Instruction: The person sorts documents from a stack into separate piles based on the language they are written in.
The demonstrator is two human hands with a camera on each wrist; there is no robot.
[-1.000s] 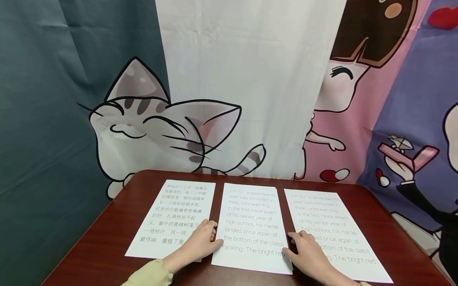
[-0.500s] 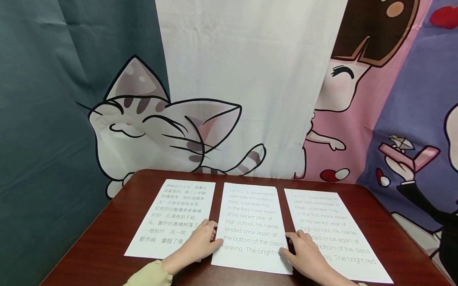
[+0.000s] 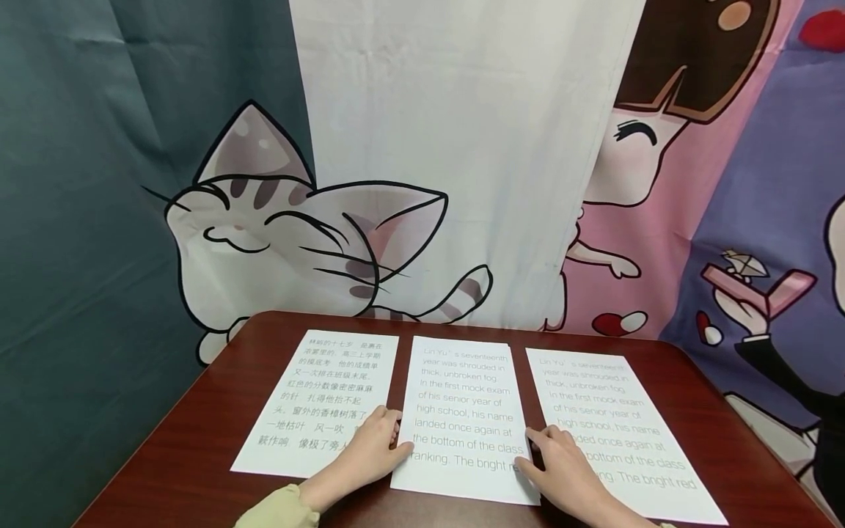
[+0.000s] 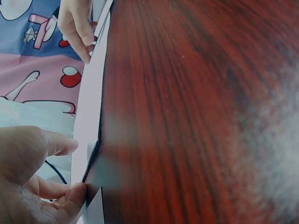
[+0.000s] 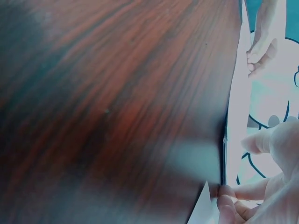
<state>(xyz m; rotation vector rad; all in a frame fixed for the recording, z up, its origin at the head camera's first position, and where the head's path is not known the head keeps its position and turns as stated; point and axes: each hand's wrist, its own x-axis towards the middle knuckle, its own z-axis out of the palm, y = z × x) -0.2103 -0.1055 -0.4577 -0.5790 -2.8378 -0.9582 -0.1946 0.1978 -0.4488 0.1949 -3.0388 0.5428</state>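
Note:
A white sheet of paper (image 3: 462, 411) printed in English lies at the middle of the table, with a slight offset at its top right corner. My left hand (image 3: 370, 445) pinches its left edge, the thumb over the paper and the other fingers curled beside it. On the opposite edge my right hand (image 3: 562, 469) does likewise, thumb on the print. In the left wrist view a dark line runs under the near edge of the paper (image 4: 88, 102). The right wrist view has my right fingertips (image 5: 226, 192) right at the paper's corner.
To the left lies a sheet with Chinese text (image 3: 323, 396), partly under my left forearm. A second English sheet (image 3: 634, 440) lies to the right, partly covered by my right hand. The reddish-brown table (image 3: 165, 455) ends at a cartoon-printed curtain (image 3: 462, 147).
My right hand has shifted slightly left, its thumb farther onto the middle sheet. The left hand and the sheets stay nearly where they were.

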